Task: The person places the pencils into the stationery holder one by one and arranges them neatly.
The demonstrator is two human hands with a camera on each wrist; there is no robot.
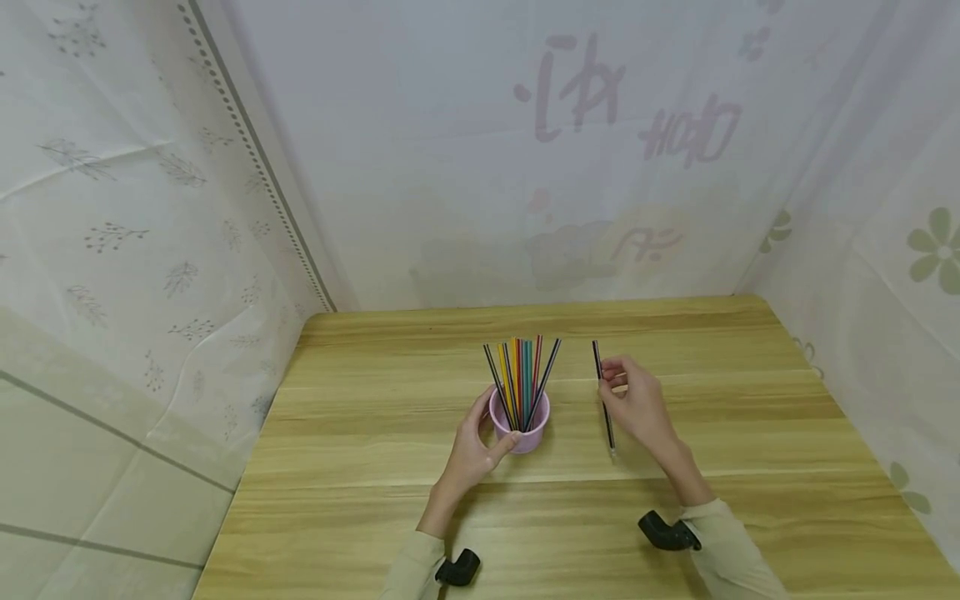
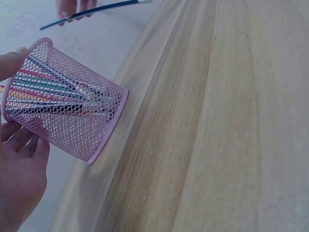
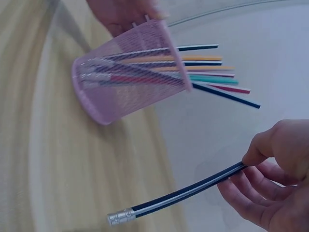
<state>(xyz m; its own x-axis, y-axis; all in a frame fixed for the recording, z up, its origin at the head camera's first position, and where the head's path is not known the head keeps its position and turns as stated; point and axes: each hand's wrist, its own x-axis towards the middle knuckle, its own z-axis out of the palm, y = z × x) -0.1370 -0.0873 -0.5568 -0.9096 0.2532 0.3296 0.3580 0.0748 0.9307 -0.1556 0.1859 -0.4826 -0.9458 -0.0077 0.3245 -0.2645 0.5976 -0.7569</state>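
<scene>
A pink mesh pencil cup stands upright on the table, with several striped pencils in blue, yellow, red, green and black leaning out of its top. My left hand grips the cup from its left side, thumb near the front rim and fingers round the far side. To the right of the cup, my right hand pinches a dark blue pencil with a pale stripe between thumb and fingers. This pencil points steeply down, its silver ferrule end lowest. In the cup, the silver ends rest at the bottom.
The wood-grain table reaches back to a pale printed curtain. More patterned cloth hangs at the left and right. A black wrist device sits at the left wrist, another black device at the right.
</scene>
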